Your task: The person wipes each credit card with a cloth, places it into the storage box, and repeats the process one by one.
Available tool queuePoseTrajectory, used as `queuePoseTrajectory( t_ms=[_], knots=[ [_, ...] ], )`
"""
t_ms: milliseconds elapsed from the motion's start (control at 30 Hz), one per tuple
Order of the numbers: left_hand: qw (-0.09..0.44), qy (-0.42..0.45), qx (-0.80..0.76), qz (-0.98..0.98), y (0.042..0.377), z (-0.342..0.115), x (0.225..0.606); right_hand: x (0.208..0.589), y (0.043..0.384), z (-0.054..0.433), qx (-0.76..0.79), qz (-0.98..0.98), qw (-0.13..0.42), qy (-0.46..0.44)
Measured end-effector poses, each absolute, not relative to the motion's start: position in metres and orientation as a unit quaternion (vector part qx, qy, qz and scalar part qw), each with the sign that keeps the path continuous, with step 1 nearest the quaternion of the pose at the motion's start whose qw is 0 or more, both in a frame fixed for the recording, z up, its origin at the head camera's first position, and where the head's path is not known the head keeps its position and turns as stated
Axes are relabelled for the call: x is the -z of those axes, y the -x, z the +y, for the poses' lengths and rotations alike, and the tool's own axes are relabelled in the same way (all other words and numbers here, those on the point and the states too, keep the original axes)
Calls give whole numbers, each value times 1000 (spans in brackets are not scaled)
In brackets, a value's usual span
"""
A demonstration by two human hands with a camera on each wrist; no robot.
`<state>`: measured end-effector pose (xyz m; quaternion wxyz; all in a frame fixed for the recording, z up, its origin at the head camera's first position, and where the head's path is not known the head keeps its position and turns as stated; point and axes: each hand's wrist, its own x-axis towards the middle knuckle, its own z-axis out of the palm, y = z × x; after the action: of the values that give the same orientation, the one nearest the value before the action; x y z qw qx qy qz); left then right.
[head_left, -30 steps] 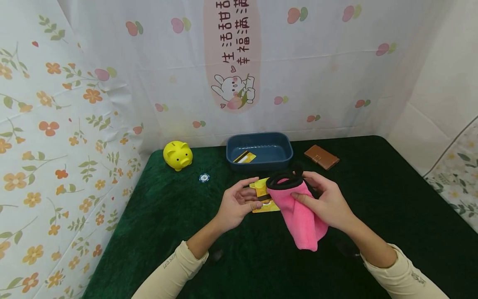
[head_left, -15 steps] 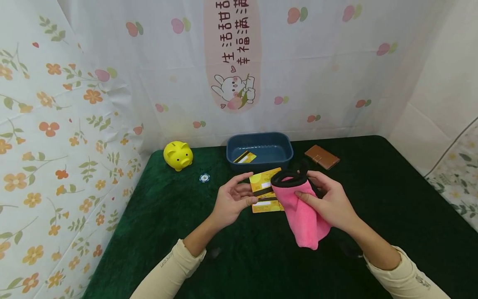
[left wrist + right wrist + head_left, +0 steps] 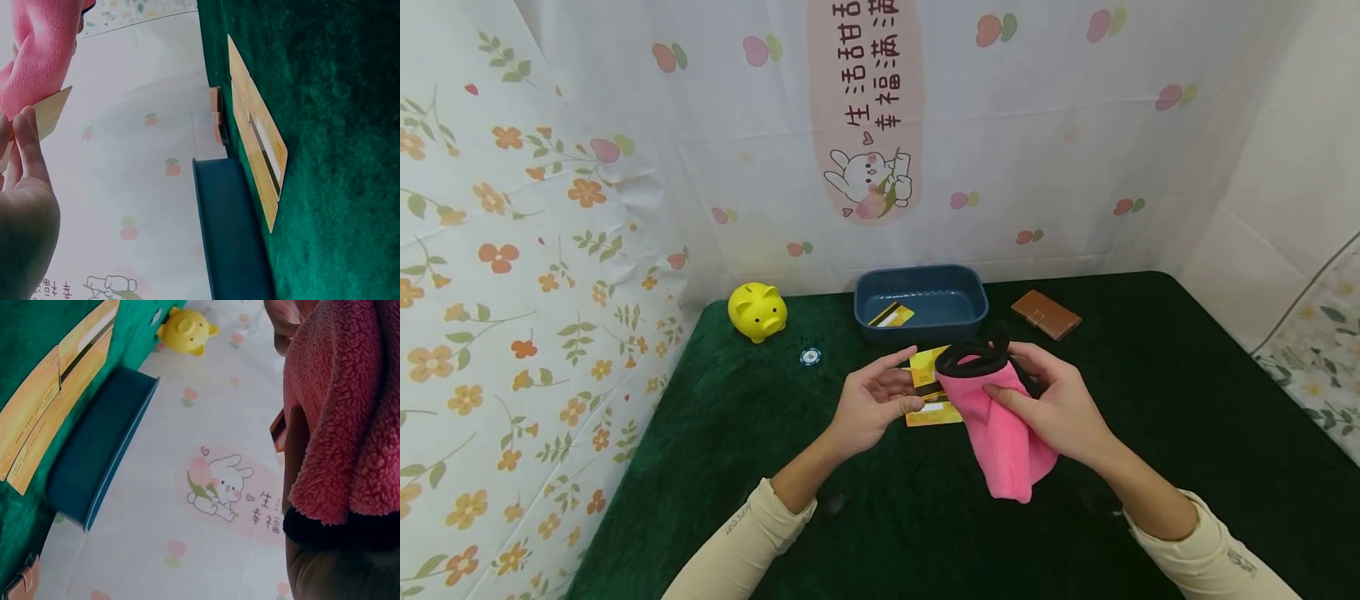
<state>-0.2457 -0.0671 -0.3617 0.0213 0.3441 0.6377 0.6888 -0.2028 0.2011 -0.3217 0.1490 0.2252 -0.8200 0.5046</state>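
Observation:
My left hand [image 3: 871,408] pinches a yellow card [image 3: 923,362] by its left end, with a dark stripe and pale strip on it. The card's right end disappears behind the black-trimmed mouth of a pink plush pouch [image 3: 1000,433]. My right hand [image 3: 1060,408] grips that pouch near its mouth, thumb in front, so its body hangs down. In the left wrist view the card [image 3: 55,112] sticks out beside the pink fabric. More yellow cards [image 3: 259,134] lie on the green cloth below the hands, partly hidden by the pouch in the head view.
Behind the hands stands a blue bin [image 3: 921,335] with a yellow card [image 3: 892,315] inside. A brown wallet [image 3: 1047,315] lies to its right. A yellow piggy bank [image 3: 757,312] and a poker chip [image 3: 810,357] are on the left. Printed curtains border the green-covered table [image 3: 722,467].
Half a second ago the card showed more fully left of the pouch; now more of it is hidden behind the mouth. The pouch has shifted slightly left.

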Motion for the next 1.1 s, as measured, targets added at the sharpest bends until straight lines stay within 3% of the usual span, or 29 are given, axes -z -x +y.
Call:
queuePoseTrajectory(
  t_ms=[1100],
  knots=[
    [-15,-365,-643,673,242,-60,363,320,205,188,-515,-811,113,-254]
  ],
)
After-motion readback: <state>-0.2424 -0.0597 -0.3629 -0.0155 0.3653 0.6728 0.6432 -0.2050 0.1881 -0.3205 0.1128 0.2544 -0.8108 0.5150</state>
